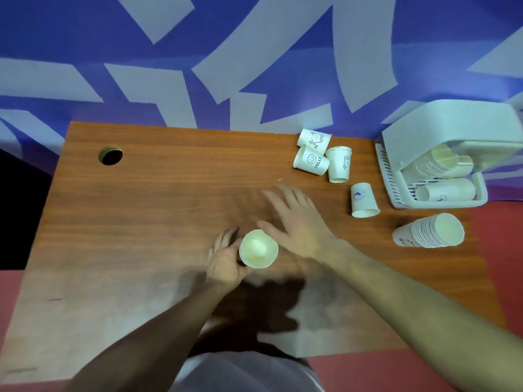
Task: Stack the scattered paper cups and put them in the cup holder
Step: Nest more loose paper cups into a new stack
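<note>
My left hand (225, 257) grips an upright white paper cup (258, 248) at the table's middle front, fingers curled round its side. My right hand (294, 219) hovers just right of that cup with its fingers spread, holding nothing. Three loose cups cluster at the back right: one with a bear drawing (314, 141), one with a smiley and "HELLO" (310, 160), one upright (338, 168). Another cup (363, 200) stands mouth down nearer the white cup holder (441, 154), which contains stacked cups. A stack of cups (430, 231) lies on its side at the right edge.
The wooden table (155, 210) has a round cable hole (110, 155) at its back left. A blue and grey patterned floor lies beyond the far edge. The cup holder stands at the table's back right corner, its lid raised.
</note>
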Action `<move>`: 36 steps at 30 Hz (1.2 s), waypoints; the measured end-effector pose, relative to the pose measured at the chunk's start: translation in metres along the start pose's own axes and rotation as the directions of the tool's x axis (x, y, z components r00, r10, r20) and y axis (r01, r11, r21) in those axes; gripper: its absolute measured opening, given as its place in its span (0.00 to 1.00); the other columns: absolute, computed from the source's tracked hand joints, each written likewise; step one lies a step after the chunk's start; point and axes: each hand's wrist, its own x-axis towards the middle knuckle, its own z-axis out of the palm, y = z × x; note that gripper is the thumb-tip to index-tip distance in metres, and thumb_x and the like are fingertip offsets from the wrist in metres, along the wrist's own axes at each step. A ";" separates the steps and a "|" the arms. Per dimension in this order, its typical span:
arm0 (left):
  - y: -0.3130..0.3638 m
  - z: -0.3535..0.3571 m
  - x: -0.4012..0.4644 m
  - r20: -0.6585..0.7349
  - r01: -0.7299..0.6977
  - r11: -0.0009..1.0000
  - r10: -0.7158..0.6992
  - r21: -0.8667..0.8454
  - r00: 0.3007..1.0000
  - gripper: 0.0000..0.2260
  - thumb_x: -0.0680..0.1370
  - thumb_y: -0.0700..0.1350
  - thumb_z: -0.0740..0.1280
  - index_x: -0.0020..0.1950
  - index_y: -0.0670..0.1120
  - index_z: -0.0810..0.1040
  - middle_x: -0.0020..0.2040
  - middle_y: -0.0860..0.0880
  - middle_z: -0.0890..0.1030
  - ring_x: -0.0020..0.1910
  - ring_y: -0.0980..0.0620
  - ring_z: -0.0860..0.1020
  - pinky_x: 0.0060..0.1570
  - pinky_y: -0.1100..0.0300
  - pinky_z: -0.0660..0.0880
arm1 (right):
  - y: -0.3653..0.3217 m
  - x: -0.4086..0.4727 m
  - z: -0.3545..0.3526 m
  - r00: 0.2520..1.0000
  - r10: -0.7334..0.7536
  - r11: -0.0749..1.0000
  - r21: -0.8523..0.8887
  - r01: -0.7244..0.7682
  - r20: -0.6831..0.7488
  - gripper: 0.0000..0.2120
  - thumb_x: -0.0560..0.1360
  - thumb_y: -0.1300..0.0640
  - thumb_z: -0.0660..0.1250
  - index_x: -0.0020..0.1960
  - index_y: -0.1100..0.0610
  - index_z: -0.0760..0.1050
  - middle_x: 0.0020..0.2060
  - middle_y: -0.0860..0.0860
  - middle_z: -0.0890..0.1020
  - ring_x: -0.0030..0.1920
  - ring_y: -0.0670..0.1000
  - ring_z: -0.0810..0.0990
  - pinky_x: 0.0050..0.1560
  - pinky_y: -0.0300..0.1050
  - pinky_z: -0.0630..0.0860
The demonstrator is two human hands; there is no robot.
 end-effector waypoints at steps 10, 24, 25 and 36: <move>0.060 0.046 0.037 0.065 -0.041 0.999 0.042 -0.025 0.997 0.39 0.64 0.57 0.74 0.72 0.48 0.70 0.76 0.49 0.65 0.78 0.49 0.57 0.70 0.46 0.61 | 0.154 -0.024 -0.003 0.871 0.475 0.880 0.091 -0.466 -0.128 0.30 0.78 0.42 0.61 0.76 0.54 0.61 0.71 0.56 0.67 0.71 0.60 0.64 0.69 0.59 0.65; 0.105 0.089 0.078 0.052 -0.079 0.996 0.081 -0.038 0.995 0.38 0.66 0.53 0.78 0.73 0.49 0.68 0.75 0.50 0.67 0.77 0.49 0.58 0.73 0.44 0.60 | 0.225 -0.014 0.051 0.646 0.762 0.599 0.335 -0.727 0.039 0.39 0.71 0.44 0.71 0.74 0.55 0.55 0.65 0.59 0.68 0.64 0.66 0.69 0.62 0.60 0.69; 0.105 0.088 0.078 0.054 -0.076 0.996 0.078 -0.040 0.995 0.39 0.66 0.53 0.78 0.73 0.49 0.68 0.75 0.49 0.67 0.77 0.49 0.58 0.73 0.44 0.60 | 0.227 -0.015 0.053 0.662 0.748 0.607 0.363 -0.707 0.039 0.39 0.71 0.46 0.71 0.74 0.56 0.56 0.64 0.60 0.69 0.63 0.66 0.69 0.62 0.59 0.69; 0.106 0.078 0.063 0.069 -0.020 0.998 0.024 -0.054 0.997 0.40 0.64 0.51 0.80 0.73 0.50 0.69 0.74 0.49 0.68 0.75 0.48 0.64 0.71 0.46 0.63 | 0.183 -0.034 0.021 0.757 0.646 0.673 0.540 -0.505 -0.096 0.34 0.70 0.49 0.74 0.68 0.56 0.62 0.59 0.55 0.70 0.56 0.61 0.76 0.51 0.52 0.74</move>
